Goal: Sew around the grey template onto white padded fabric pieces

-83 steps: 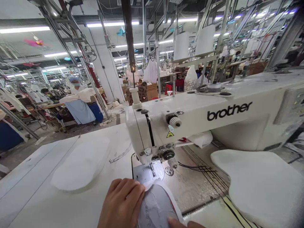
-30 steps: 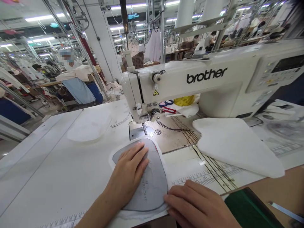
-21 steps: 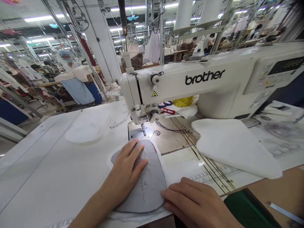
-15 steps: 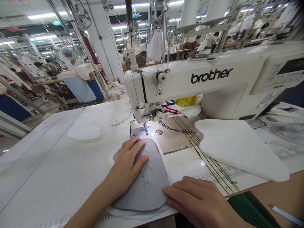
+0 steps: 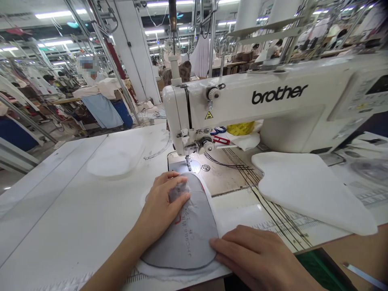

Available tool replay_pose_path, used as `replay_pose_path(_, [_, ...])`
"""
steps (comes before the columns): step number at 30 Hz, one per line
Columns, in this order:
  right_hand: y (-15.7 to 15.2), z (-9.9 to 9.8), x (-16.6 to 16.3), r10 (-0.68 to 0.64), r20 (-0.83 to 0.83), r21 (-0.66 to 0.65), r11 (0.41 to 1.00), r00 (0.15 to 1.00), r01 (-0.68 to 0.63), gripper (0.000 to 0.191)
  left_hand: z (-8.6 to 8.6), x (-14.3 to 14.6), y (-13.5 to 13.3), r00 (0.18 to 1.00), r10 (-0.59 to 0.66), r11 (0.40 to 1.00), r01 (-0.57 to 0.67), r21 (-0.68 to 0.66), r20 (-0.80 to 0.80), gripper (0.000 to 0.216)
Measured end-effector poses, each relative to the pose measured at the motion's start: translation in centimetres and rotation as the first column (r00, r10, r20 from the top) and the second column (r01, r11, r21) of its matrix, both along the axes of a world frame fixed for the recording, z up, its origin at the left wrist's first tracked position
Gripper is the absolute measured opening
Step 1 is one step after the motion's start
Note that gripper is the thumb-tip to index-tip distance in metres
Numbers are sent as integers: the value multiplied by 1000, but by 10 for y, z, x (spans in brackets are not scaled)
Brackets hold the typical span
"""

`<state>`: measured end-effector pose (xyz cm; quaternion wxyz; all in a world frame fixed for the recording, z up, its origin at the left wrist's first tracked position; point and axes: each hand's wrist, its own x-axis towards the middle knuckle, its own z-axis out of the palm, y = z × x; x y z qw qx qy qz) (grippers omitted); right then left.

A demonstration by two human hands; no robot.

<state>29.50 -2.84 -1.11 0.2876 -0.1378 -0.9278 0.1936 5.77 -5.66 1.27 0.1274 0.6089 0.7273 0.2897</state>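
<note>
A grey template (image 5: 198,226) with handwriting and red marks lies on white padded fabric (image 5: 148,270), whose edge shows around it. My left hand (image 5: 160,206) rests on the template's upper left, fingers stretched out and thumb apart, pressing it down. At the lower right edge, my right hand (image 5: 251,250) has its fingers closed together on the rim of the fabric and template; its thumb is partly hidden. The far end of the template sits just in front of the presser foot (image 5: 188,163) of a white sewing machine (image 5: 227,101).
A white padded piece (image 5: 312,190) lies to the right, and rounded white pieces (image 5: 113,159) lie on the left. Behind the needle are red thread snips (image 5: 221,140), blue-handled scissors (image 5: 218,130) and a yellow tape roll (image 5: 241,128). Dark lines (image 5: 273,210) cross the table (image 5: 75,226).
The view has shifted slightly, so the machine appears farther right. My left hand has slid slightly on the template, uncovering a red mark. My right hand stays at the edge.
</note>
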Motion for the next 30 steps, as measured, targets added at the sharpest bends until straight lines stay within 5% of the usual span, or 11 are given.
replay_pose_path(10, [2,9,-2,-5,154,145,989,988,-18,19,-1,2,0,998,-7,1000,8,21,-67,24])
replay_pose_path(18, [3,5,-3,10,253,33,999,967,-18,12,-4,3,-2,994,-13,999,18,43,-110,27])
replay_pose_path(30, [3,39,-10,57,502,78,991,863,-111,16,-13,10,-4,925,-52,979,121,164,-376,28])
